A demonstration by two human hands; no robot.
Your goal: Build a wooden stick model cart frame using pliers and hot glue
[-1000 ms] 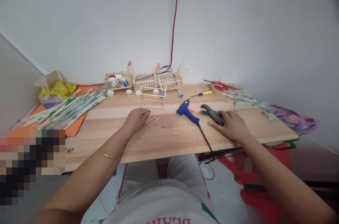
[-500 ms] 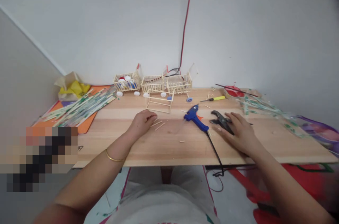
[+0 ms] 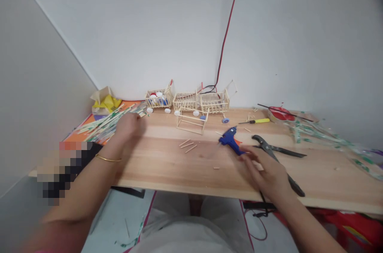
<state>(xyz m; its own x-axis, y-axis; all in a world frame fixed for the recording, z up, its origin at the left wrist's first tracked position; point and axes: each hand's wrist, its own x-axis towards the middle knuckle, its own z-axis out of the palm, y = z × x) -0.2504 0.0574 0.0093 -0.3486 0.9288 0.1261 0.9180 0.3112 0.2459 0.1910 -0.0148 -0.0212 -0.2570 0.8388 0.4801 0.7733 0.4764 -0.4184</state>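
My left hand (image 3: pixel 129 127), blurred, is over the near right part of the pile of wrapped sticks (image 3: pixel 103 123); whether it grips a stick is not clear. My right hand (image 3: pixel 265 171) is at the handle of the blue glue gun (image 3: pixel 229 140), its fingers partly bent with gaps between them. Black pliers (image 3: pixel 271 151) lie open beside and beyond that hand. Several short cut sticks (image 3: pixel 188 145) rest on the wood between the hands. Behind them stands a bare stick frame (image 3: pixel 191 127).
Three small stick carts (image 3: pixel 158 99) stand along the wall, one with caps inside. A yellow screwdriver (image 3: pixel 261 121), a red dish (image 3: pixel 281 114) and plastic wrappers (image 3: pixel 329 137) lie at the right. A yellow bag (image 3: pixel 110 102) sits at the back left.
My left hand has moved from the short sticks left to the wrapped pile. My right hand has left the pliers and reached the glue gun's handle. The view has shifted.
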